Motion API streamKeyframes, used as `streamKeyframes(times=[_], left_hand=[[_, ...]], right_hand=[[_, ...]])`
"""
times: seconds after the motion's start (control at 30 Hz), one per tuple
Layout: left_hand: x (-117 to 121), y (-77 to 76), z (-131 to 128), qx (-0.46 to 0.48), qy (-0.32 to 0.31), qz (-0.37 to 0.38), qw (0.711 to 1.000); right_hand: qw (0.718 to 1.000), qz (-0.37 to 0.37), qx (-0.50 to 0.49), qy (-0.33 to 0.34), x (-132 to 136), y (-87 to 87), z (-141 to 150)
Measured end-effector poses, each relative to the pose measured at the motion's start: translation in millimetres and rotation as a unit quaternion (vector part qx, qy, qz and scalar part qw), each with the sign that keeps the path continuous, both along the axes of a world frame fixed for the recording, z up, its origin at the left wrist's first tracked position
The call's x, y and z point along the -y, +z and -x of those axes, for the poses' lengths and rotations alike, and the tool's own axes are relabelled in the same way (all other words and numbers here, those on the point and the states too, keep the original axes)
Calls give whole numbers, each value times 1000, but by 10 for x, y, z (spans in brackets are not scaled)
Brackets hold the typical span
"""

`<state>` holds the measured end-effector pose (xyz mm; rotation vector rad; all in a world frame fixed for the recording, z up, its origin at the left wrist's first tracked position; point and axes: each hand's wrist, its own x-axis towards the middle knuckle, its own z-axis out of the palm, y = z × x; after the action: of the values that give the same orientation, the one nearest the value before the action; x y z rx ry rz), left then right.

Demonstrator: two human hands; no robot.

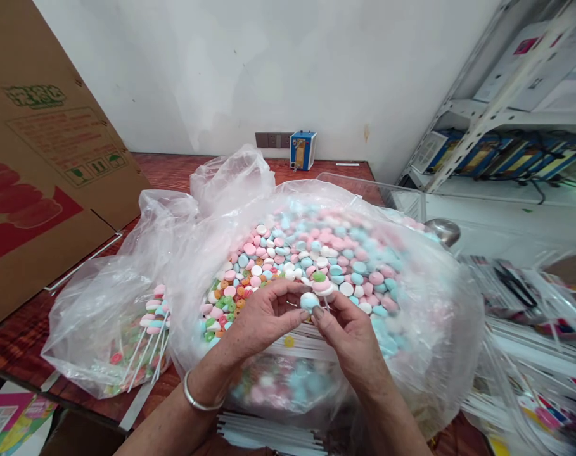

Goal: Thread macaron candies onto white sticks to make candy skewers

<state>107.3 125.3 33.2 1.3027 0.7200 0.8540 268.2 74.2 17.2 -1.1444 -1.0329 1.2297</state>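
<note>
Over a large clear plastic bag (435,329) of candy, my two hands meet at the middle. My left hand (254,316), with a bangle at the wrist, pinches a pale blue and white marshmallow (309,300) between thumb and fingers. The thumb of my right hand (358,342) is against that marshmallow too. Its fingers are closed around a thin white stick (326,303), mostly hidden, topped with a pink and white marshmallow (322,287) and a green candy ring (319,277). Below and around lie loose pink, blue and white marshmallows (358,267) and colored candy rings (228,304).
At left, a smaller bag (78,342) holds finished-looking marshmallow skewers (155,310) beside a cardboard box (54,145). A metal scoop (443,232) lies at the right. White sticks (271,434) lie at the front. A blue device (303,151) stands by the wall.
</note>
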Motion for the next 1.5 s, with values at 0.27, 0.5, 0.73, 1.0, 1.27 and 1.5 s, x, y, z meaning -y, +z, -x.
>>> streamKeyframes(times=[0.27,0.5,0.73,1.0,1.27,1.5], left_hand=[[-54,-45,-29,21,100,73,992],[-127,-27,-32,50,191,85,977],[-86,-2,-29,43,177,72,981],[-104,-22,56,-4,137,71,988],[-85,6,54,-28,127,30,991],[-55,-60,10,-36,130,-34,990]], right_hand=[[989,15,147,-10,152,103,-29],[982,58,146,108,371,180,17],[979,127,101,122,341,254,38],[976,152,22,155,322,234,-56],[975,164,-25,148,313,196,-43],[979,162,-43,113,322,174,73]])
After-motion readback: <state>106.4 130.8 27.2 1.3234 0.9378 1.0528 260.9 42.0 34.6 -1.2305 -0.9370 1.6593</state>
